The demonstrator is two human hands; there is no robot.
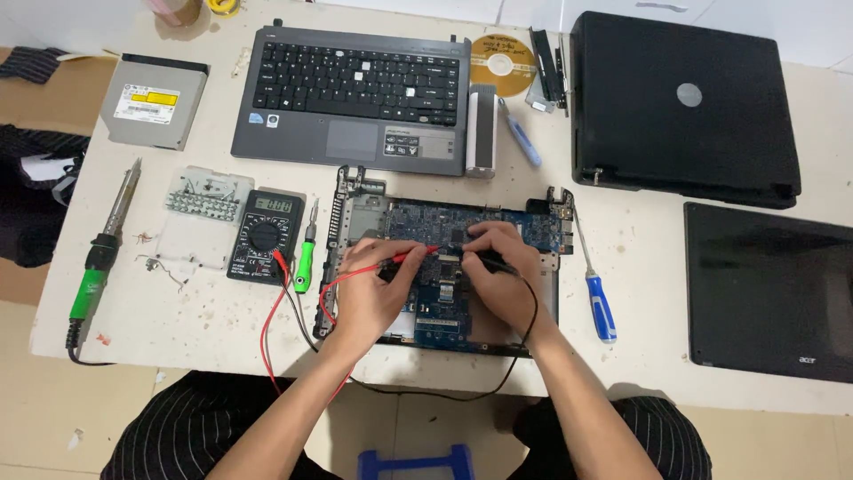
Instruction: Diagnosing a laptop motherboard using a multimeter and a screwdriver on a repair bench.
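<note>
The red probe (pixel 410 257) is pinched in the closed fingers of the left hand (pixel 373 289); the black probe (pixel 491 260) is gripped likewise by the right hand (pixel 499 271). Both probe tips are pointed toward the middle of the blue circuit board (pixel 444 267), which is seated in an opened laptop base (pixel 355 213) at the near centre of the table (pixel 640 356). Whether the tips touch the board cannot be told.

The red and black leads are routed left to a black multimeter (pixel 265 236), placed just left of the base. A green-handled screwdriver (pixel 306 258) lies between the meter and the base. A blue-handled screwdriver (pixel 597 293) lies just right of the base.

Farther left, a soldering iron (pixel 102 253) with a green grip is laid near the table edge. At the far side, a laptop keyboard deck (pixel 355 84) is placed, with an optical drive (pixel 153 100) to its left and a closed black laptop (pixel 680 102) to its right.
</note>
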